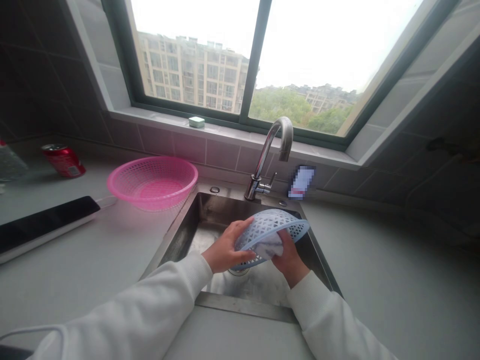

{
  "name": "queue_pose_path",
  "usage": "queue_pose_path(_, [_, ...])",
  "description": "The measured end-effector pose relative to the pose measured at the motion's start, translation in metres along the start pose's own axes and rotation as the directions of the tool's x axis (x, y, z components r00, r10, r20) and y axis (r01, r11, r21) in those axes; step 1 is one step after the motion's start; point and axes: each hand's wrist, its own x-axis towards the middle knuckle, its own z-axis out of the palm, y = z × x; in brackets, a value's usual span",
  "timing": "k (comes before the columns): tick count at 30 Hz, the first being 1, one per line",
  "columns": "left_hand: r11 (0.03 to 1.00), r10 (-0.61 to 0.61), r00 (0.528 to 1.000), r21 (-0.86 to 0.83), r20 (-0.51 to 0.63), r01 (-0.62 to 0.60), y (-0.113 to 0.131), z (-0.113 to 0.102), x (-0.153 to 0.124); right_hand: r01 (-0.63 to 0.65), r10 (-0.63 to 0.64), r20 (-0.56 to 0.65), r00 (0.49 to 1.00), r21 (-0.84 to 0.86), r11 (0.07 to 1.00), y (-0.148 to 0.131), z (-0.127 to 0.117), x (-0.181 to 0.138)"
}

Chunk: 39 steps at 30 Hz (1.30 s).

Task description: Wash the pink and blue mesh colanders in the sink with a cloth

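Pale blue slotted plastic basket [268,227], tipped on edge above steel sink [210,210], mouth facing down-right. Crumpled white cloth [270,246] pressed inside it.

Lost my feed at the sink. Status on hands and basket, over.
Left hand grips blue basket rim, tilted over sink. Right hand presses white cloth inside it. Faucet behind, apart from basket.

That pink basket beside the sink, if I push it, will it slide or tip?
The pink basket looks like thin plastic full of holes, so probably light and slightly flexible. Wide and shallow, it would likely slide rather than tip. The counter looks smooth, so a nudge may send it skidding.
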Motion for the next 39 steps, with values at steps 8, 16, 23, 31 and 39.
queue_pose_path(8, [0.995,-0.024,0.999,0.092,-0.023,0.026,0.0,-0.001,0.001,0.098,-0.085,0.081,0.993,-0.164,0.982,-0.007,-0.005,-0.003])
queue_pose_path(16, [0.998,-0.047,0.998,0.032,0.035,0.045,0.001,0.001,0.0,0.079,-0.071,0.065,0.995,-0.131,0.988,0.0,0.001,-0.002])
queue_pose_path(23, [0.997,-0.026,1.0,0.076,-0.011,0.026,0.001,-0.001,0.0,0.156,-0.139,0.082,0.987,-0.262,0.952,-0.008,-0.005,-0.001])
queue_pose_path(31, [0.997,-0.04,0.999,0.067,0.013,0.039,0.002,0.002,0.0,0.121,-0.082,0.153,0.985,-0.265,0.957,-0.015,0.004,-0.005])
queue_pose_path(39, [0.993,-0.033,0.999,0.11,-0.003,0.033,0.003,0.0,0.0,0.101,-0.112,-0.032,0.993,-0.256,0.962,-0.002,-0.005,0.001])
